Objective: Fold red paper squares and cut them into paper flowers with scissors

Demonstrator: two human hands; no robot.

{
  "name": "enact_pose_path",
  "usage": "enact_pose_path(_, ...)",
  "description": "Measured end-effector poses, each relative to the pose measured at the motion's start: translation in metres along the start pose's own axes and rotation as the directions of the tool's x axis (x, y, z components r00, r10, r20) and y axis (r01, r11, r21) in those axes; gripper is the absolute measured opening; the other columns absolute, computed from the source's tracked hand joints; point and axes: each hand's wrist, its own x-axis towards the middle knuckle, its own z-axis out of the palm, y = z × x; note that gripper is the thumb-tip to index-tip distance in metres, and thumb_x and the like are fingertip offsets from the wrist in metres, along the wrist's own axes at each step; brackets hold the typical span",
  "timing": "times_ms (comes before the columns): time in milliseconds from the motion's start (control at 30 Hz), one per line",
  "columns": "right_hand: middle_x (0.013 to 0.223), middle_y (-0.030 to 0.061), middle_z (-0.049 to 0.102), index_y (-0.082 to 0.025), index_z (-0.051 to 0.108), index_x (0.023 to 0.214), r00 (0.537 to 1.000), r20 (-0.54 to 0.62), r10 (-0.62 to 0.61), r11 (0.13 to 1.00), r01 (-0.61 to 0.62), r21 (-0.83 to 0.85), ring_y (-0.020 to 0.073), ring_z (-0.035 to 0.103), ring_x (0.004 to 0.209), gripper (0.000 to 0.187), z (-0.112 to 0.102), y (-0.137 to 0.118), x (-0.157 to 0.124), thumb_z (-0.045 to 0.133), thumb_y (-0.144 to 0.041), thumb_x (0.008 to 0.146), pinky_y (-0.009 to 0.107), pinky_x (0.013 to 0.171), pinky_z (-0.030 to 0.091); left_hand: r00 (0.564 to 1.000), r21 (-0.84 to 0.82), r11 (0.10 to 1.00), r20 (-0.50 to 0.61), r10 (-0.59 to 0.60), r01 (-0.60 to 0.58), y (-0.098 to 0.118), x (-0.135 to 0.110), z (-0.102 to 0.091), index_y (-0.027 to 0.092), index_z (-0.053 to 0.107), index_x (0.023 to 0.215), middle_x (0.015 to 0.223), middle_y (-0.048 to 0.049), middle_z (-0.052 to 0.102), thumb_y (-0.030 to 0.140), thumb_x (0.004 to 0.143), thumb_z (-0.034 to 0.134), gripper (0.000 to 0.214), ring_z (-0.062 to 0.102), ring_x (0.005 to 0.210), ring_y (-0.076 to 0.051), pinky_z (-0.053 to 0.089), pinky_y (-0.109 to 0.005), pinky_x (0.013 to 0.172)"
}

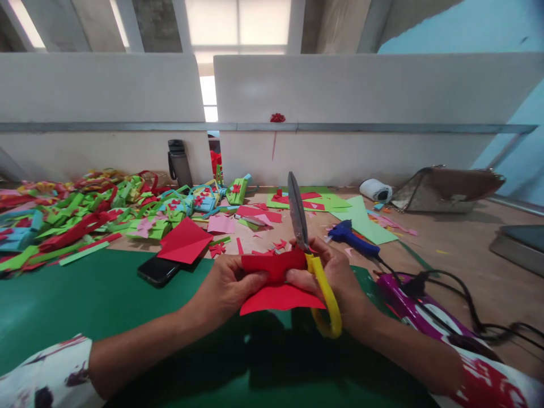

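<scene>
A folded red paper [278, 283] is held low over the green mat [97, 300] by both hands. My left hand [227, 286] pinches its left edge, fingers closed on it. My right hand [340, 277] grips its right side and also holds yellow-handled scissors [312, 260]. Their grey blades point up and away, shut together. One yellow loop hangs below my right palm.
A black phone [158, 270] lies under a red paper sheet [185, 241]. A pile of coloured paper strips and baskets [85, 212] fills the left. A blue glue gun [352, 238], a purple tool with black cable [425, 311], a grey bottle [178, 161] and a bag [446, 190] sit around.
</scene>
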Motion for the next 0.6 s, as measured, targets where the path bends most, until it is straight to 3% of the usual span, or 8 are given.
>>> enact_pose_path(133, 0.070, -0.0028, 0.069, -0.024, 0.061, 0.086, 1.000, -0.002, -0.012, 1.000, 0.012, 0.006, 0.0199, 0.066, 0.063, 0.040, 0.003, -0.002, -0.002, 0.081, -0.019, 0.051, 0.027, 0.054, 0.051, 0.983, -0.220, 0.960, 0.095, -0.154, 0.172, -0.004, 0.000, 0.001, 0.015, 0.070, 0.103, 0.088, -0.0068, 0.074, 0.023, 0.067, 0.076, 0.037, 0.067, 0.078, -0.020, 0.051, -0.029, 0.074)
enact_pose_path(233, 0.066, -0.0038, 0.068, -0.024, 0.061, 0.085, 1.000, 0.008, 0.007, 1.000, -0.008, 0.019, 0.0176, 0.064, 0.056, 0.038, 0.003, 0.000, -0.003, 0.079, -0.018, 0.053, 0.026, 0.048, 0.049, 0.965, -0.279, 0.925, 0.119, -0.233, 0.257, -0.006, 0.000, 0.004, 0.014, 0.069, 0.104, 0.088, -0.0093, 0.074, 0.021, 0.064, 0.079, 0.042, 0.068, 0.077, -0.023, 0.052, -0.032, 0.073)
enact_pose_path(433, 0.064, -0.0051, 0.067, -0.023, 0.056, 0.091, 0.995, 0.025, 0.092, 0.990, -0.094, 0.102, 0.0174, 0.065, 0.051, 0.044, 0.001, 0.008, -0.001, 0.079, -0.020, 0.054, 0.028, 0.049, 0.052, 0.954, -0.337, 0.894, 0.052, -0.294, 0.294, -0.005, 0.001, 0.010, 0.010, 0.068, 0.100, 0.084, -0.0122, 0.074, 0.019, 0.060, 0.080, 0.043, 0.070, 0.074, -0.027, 0.054, -0.039, 0.074)
enact_pose_path(600, 0.065, -0.0041, 0.066, -0.022, 0.052, 0.093, 0.986, 0.085, 0.143, 0.967, -0.158, 0.200, 0.0200, 0.066, 0.053, 0.045, 0.002, 0.011, 0.000, 0.076, -0.019, 0.056, 0.033, 0.054, 0.054, 0.949, -0.350, 0.882, 0.099, -0.299, 0.314, -0.008, 0.002, 0.008, 0.009, 0.065, 0.105, 0.089, -0.0151, 0.073, 0.019, 0.061, 0.079, 0.047, 0.070, 0.077, -0.028, 0.054, -0.041, 0.075)
